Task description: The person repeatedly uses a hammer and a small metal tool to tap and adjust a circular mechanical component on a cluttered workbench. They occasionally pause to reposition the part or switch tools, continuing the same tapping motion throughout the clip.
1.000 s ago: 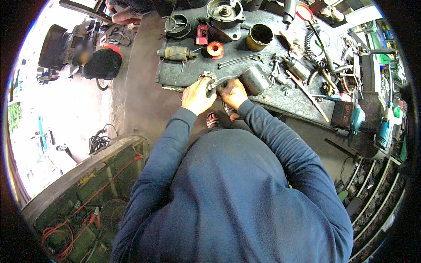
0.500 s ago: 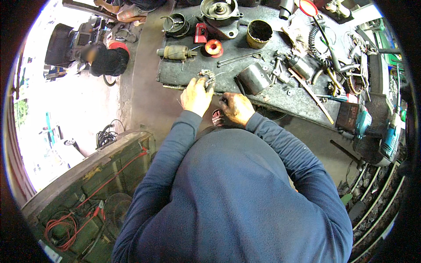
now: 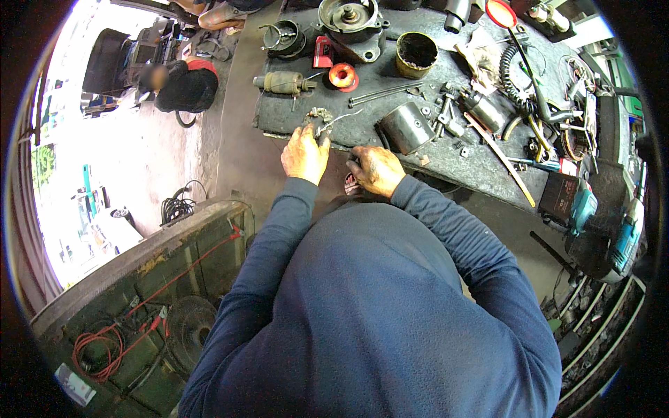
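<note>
My left hand (image 3: 304,156) is closed round a small metal part (image 3: 320,120) with thin wire sticking out, at the front edge of the dark workbench (image 3: 283,110). My right hand (image 3: 376,171) is closed a little to the right, below the bench edge; I cannot make out what, if anything, is in its fingers. A steel cylinder (image 3: 408,129) lies right behind it on the bench. Further back are an armature (image 3: 282,83), an orange spool (image 3: 342,76), two long thin rods (image 3: 383,93) and a grimy yellow can (image 3: 416,54).
A round housing (image 3: 348,21), loose tools and a coiled cord crowd the bench. Power tools (image 3: 624,237) stand at the right. A metal bin (image 3: 139,292) with red cables is at lower left. Another person (image 3: 185,90) in dark clothing is at upper left, another's arm (image 3: 221,20) above.
My right hand has moved down and apart from my left hand and the small part. My left hand stays on that part, shifted slightly left.
</note>
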Motion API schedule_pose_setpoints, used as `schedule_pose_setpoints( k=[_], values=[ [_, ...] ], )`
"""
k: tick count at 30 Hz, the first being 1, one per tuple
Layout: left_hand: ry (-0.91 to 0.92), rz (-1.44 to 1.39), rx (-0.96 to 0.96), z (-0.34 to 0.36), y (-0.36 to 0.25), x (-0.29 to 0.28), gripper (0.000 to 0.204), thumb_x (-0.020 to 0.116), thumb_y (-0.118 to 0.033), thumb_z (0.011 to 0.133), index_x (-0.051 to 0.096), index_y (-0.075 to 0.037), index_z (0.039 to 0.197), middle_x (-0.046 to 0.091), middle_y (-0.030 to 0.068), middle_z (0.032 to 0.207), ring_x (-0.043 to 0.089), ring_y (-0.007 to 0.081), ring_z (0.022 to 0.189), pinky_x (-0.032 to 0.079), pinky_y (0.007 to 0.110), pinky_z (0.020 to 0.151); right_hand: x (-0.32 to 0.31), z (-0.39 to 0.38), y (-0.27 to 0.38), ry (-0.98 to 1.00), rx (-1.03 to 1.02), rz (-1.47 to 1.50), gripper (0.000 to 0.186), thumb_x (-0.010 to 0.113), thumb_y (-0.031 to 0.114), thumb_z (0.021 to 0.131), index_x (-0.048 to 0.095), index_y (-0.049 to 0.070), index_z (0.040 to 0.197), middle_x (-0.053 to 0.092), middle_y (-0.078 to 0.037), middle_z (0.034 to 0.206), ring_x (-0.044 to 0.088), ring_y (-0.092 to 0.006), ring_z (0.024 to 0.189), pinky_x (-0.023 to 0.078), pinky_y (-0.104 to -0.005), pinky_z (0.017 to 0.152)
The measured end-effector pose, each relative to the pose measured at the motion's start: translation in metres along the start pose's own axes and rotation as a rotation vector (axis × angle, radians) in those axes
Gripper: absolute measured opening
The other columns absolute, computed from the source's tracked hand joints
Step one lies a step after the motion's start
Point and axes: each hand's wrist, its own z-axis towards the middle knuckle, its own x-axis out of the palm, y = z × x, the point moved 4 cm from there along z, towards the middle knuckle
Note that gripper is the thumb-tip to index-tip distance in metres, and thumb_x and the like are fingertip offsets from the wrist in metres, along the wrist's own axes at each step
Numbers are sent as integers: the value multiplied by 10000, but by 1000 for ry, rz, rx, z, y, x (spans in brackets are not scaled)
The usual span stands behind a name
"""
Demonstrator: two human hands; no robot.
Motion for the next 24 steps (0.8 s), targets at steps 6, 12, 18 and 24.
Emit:
schedule_pose_setpoints(
  k=[6, 12, 18, 24],
  values=[
    [-39, -113, -22, 6, 8, 3, 451, 811, -265, 802, 718, -6, 1160, 694, 263, 1165, 688, 419, 1055, 547, 471, 911, 7, 5, -6, 32, -16, -10, 307, 635, 298, 944, 686, 9, 1033, 695, -269, 942, 671, -455, 931, 513, -539, 825],
    [47, -196, -138, 20, 6, -9, 461, 839, -246, 785, 731, -1, 1161, 729, 253, 1045, 708, 419, 998, 553, 470, 869, 13, 10, -8, 39, -9, 1, 306, 638, 299, 940, 694, 13, 1032, 700, -263, 940, 676, -443, 935, 515, -537, 829],
    [126, -120, -190, 30, 2, -11, 425, 837, -249, 784, 744, -30, 1136, 741, 238, 1006, 716, 410, 995, 561, 473, 873, 5, 12, -1, -9, -61, -4, 299, 632, 282, 906, 685, -2, 983, 698, -270, 919, 680, -451, 922, 531, -554, 823],
    [181, -27, -176, 39, -2, -13, 451, 847, -261, 775, 743, -48, 1158, 737, 238, 1043, 716, 383, 1021, 556, 458, 878, 2, 16, 0, -16, -53, -22, 285, 628, 286, 909, 691, 22, 996, 699, -256, 916, 683, -444, 903, 533, -555, 808]
  ],
)
